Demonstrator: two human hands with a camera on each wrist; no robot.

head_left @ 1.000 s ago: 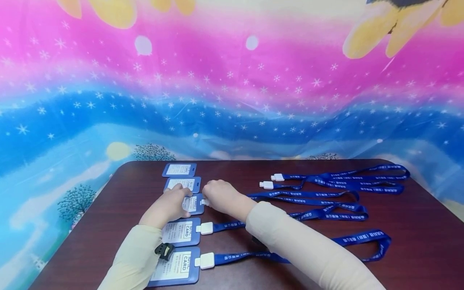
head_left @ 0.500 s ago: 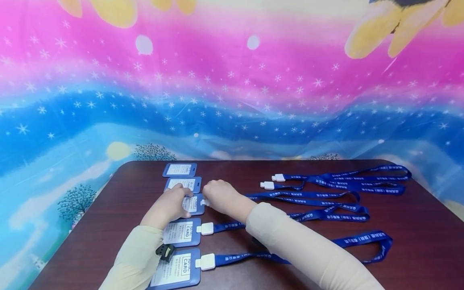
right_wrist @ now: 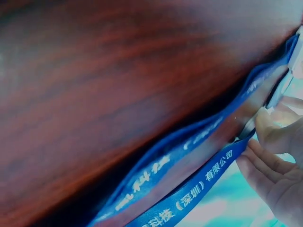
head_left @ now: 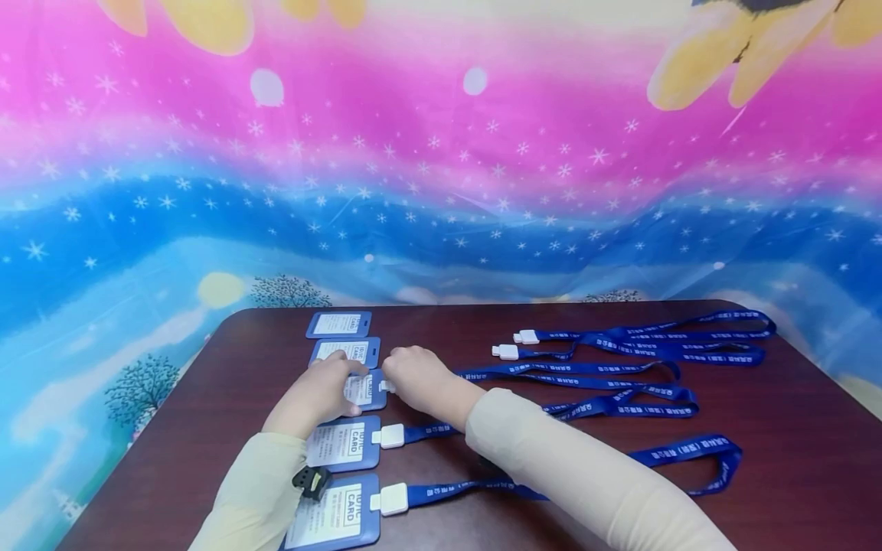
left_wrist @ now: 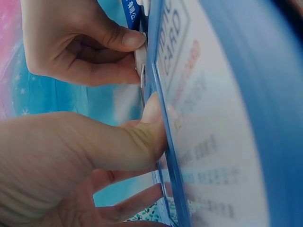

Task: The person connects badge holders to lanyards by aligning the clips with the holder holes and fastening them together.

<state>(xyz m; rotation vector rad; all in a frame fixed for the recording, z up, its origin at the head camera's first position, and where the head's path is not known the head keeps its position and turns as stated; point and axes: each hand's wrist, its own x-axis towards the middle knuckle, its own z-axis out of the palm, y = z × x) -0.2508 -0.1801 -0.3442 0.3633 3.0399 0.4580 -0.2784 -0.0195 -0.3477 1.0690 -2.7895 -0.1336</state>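
My left hand [head_left: 320, 394] grips a blue ID card holder [head_left: 374, 389], the third from the back in a column, with the thumb at its near edge and fingers at its far edge. At that holder's slotted end, my right hand [head_left: 427, 383] pinches a white lanyard clip [left_wrist: 140, 56] between thumb and curled fingers. The clip's tip overlaps the holder's end in the head view. From this clip a blue printed lanyard [right_wrist: 189, 198] runs off to the right, partly hidden under the right hand.
Two nearer card holders [head_left: 368, 444] have white clips [head_left: 393, 436] and lanyards joined on. Two farther holders [head_left: 339, 324] lie without clips. Two loose lanyards with white clips [head_left: 527, 337] lie at the back right of the dark wooden table [head_left: 172, 459]. A printed cloth [head_left: 441, 153] hangs behind.
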